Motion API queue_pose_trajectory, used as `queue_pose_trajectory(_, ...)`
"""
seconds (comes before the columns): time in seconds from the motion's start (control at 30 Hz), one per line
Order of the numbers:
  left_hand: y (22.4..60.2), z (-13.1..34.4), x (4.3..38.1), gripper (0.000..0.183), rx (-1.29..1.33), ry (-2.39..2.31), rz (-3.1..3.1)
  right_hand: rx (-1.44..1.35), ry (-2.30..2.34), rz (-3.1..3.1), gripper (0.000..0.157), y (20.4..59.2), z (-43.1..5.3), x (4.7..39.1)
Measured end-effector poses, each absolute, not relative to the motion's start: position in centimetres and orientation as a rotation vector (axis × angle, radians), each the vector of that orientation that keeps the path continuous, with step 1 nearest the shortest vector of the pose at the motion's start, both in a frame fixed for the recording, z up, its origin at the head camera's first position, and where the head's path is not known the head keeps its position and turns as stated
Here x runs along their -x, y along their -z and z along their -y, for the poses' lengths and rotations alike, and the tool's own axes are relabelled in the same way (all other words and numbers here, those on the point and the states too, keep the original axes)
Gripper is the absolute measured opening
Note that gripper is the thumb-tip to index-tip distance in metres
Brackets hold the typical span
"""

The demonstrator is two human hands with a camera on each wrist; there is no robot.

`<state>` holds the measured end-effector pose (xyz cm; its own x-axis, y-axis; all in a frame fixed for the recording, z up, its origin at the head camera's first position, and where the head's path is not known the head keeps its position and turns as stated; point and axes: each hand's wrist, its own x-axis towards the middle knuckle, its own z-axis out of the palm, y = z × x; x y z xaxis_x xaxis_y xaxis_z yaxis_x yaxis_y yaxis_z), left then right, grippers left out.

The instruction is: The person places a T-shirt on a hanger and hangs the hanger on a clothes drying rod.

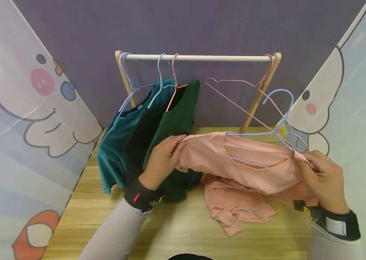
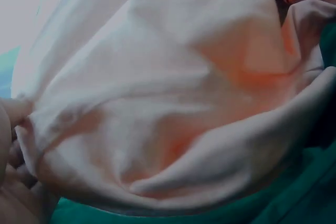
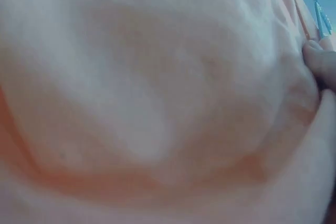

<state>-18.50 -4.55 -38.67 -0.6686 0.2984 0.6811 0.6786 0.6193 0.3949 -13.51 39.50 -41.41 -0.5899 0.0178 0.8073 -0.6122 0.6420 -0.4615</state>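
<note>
A pink shirt is stretched between my two hands, with a periwinkle-blue hanger inside its neck opening. The hanger's hook stands up above the collar, tilted to the right. My left hand pinches the shirt at its left shoulder; in the left wrist view its fingers show at the edge of the cloth. At the other shoulder, beside the neckline, my right hand grips the fabric. Pink cloth fills most of the right wrist view, a thumb at its right edge. The lower shirt and a sleeve hang down over the table.
Behind stands a clothes rack with a white rail and wooden legs. Teal, black and dark green garments hang at its left. An unloaded pink hanger hangs at the right end, behind the blue one. Printed panels flank the wooden table.
</note>
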Motion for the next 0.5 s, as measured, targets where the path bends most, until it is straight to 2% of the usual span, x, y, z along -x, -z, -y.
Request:
queue_pose_trajectory(0.17, 38.4, 3.8, 18.8, 0.047, 0.842, 0.748, 2.258, -0.515, -0.979, 2.019, 0.006, 41.1, -38.7, 13.3)
queue_pose_trajectory(0.4, 38.4, 2.2, 18.2, 0.031, 0.971, 0.577, 2.272, -0.584, -0.96, 2.062, 0.008, 41.5, -37.2, 13.2)
queue_pose_trajectory(0.5, 38.8, 1.6, 17.8, 0.026, 0.982, 0.542, 2.305, -0.597, -0.946, 2.105, 0.021, 42.0, -36.6, 13.2)
